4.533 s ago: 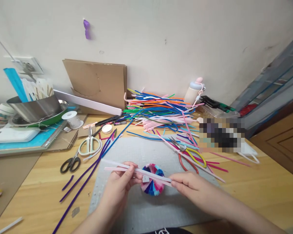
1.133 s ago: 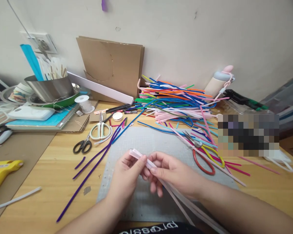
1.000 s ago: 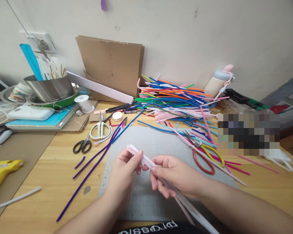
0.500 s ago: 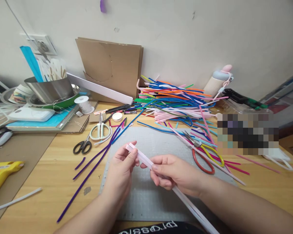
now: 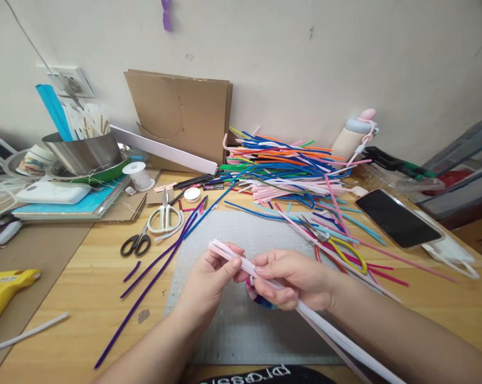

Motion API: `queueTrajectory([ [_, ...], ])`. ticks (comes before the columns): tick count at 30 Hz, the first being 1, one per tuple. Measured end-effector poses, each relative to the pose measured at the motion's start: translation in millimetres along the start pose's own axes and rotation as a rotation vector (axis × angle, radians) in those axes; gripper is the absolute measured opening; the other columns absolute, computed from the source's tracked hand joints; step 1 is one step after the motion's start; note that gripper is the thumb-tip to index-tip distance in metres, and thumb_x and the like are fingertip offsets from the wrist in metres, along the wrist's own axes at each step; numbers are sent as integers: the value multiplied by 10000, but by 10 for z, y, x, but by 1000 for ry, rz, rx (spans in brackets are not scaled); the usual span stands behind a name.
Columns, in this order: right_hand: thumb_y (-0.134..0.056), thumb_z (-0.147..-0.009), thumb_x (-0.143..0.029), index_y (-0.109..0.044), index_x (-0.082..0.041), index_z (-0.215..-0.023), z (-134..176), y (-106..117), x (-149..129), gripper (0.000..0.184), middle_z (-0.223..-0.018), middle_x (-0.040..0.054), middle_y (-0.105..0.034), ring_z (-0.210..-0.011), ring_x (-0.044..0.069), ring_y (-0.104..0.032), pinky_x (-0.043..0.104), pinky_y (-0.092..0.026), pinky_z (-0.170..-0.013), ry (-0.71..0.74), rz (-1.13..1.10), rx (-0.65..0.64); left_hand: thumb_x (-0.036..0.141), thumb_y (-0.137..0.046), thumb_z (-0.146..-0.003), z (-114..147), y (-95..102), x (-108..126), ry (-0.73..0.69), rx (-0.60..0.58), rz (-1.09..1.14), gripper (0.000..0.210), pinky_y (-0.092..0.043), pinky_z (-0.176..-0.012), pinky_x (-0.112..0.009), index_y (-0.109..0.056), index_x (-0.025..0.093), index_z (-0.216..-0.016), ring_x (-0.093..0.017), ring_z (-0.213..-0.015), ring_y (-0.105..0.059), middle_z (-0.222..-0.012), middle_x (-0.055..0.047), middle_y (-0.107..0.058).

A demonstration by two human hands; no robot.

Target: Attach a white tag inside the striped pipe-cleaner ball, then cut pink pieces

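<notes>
A bundle of pale pink and white pipe cleaners [image 5: 345, 341] lies slantwise across both hands, its even ends [image 5: 220, 247] pointing up and left. My left hand [image 5: 212, 280] pinches the bundle near those ends between thumb and fingers. Just to the right, my right hand [image 5: 297, 277] closes round it, and the long tails run out below toward the lower right. Both hands are above the grey cutting mat [image 5: 224, 330]. Partly hidden below my right hand is a small multicoloured object [image 5: 265, 303] in pink and blue; its kind cannot be made out.
A heap of coloured pipe cleaners [image 5: 289, 165] lies against the wall. Cutters with red and yellow handles [image 5: 347, 253], a phone [image 5: 398, 218], white-handled scissors [image 5: 164, 218], black-handled scissors [image 5: 135, 245], purple pipe cleaners [image 5: 144, 298] and a yellow glue gun [image 5: 4, 290] surround the mat.
My left hand has shifted right along the bundle, closer to my right hand. The multicoloured object now shows below my right hand. The view has tilted slightly.
</notes>
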State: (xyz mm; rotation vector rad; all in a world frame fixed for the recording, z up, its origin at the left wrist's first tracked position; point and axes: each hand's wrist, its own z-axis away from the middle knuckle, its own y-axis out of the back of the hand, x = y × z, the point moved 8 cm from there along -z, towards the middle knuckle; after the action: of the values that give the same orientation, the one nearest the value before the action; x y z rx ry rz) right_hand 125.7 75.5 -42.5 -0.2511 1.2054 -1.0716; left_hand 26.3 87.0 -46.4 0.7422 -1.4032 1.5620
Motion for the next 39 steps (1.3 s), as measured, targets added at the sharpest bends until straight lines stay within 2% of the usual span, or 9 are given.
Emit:
queueTrajectory([
  [5,-502,-876,-291,-583,-151,-918,-3,44,-15,167,-585,-42,-504,-343,18,-261,163,-127,-337,16,165,43,283,-712,-724,-21,69,81,-104,48,-131,162,-417,-573,-224,-646,141,-765,-105,-535,-556,-531,19,-602],
  [8,-491,-883,-370,-580,-160,-886,98,118,-202,229,-563,-59,-438,-402,44,-321,170,-208,-383,121,566,248,309,-718,-713,-48,253,155,-186,222,-183,186,-408,-564,-217,-665,135,-754,-93,-515,-531,-511,24,-589],
  [14,-430,-897,-375,-636,-200,-817,498,234,-832,281,-803,21,-642,-741,170,-562,267,-410,-659,337,1376,541,358,-772,-625,-128,522,211,-243,415,-43,284,-367,-510,-174,-661,136,-762,-67,-517,-496,-529,32,-576],
  [22,-433,-876,-348,-686,-191,-896,447,1033,-1018,298,-885,36,-708,-804,196,-620,273,-437,-723,251,1614,739,383,-744,-591,-336,710,139,-189,432,-226,359,-472,-601,-255,-605,122,-796,-102,-566,-557,-647,4,-589],
  [27,-457,-881,-308,-690,-182,-874,357,1171,-938,265,-864,72,-709,-796,209,-615,280,-417,-710,226,1723,809,309,-701,-623,-380,772,182,-204,432,-486,263,-479,-756,-372,-611,135,-800,-190,-714,-617,-716,-37,-623],
  [30,-473,-877,-289,-698,-176,-863,355,1160,-920,251,-874,98,-705,-814,218,-611,287,-406,-716,204,1797,860,235,-714,-598,-284,655,314,-301,443,-660,219,-395,-931,-404,-657,179,-802,-248,-979,-571,-904,-54,-630],
  [32,-498,-867,-276,-699,-171,-891,373,1085,-933,228,-938,114,-696,-892,237,-603,310,-396,-779,215,1845,875,219,-717,-611,-182,444,384,-399,378,-800,235,-305,-1027,-403,-669,206,-840,-259,-1123,-490,-1045,-59,-604],
  [36,-493,-877,-264,-647,-162,-1074,503,748,-995,270,-1188,143,-599,-1142,291,-489,395,-313,-940,324,1902,932,368,-730,-663,20,-182,181,-506,-94,-1126,531,-341,-990,-432,-560,235,-1148,-267,-1138,-480,-1187,-91,-565],
  [39,-412,-922,-318,-639,-185,-1045,600,515,-906,290,-1012,92,-667,-927,221,-601,320,-413,-797,413,1698,900,477,-711,-658,75,-250,-53,-387,-160,-1179,665,-398,-889,-430,-509,207,-1231,-282,-1033,-527,-1090,-110,-604],
])
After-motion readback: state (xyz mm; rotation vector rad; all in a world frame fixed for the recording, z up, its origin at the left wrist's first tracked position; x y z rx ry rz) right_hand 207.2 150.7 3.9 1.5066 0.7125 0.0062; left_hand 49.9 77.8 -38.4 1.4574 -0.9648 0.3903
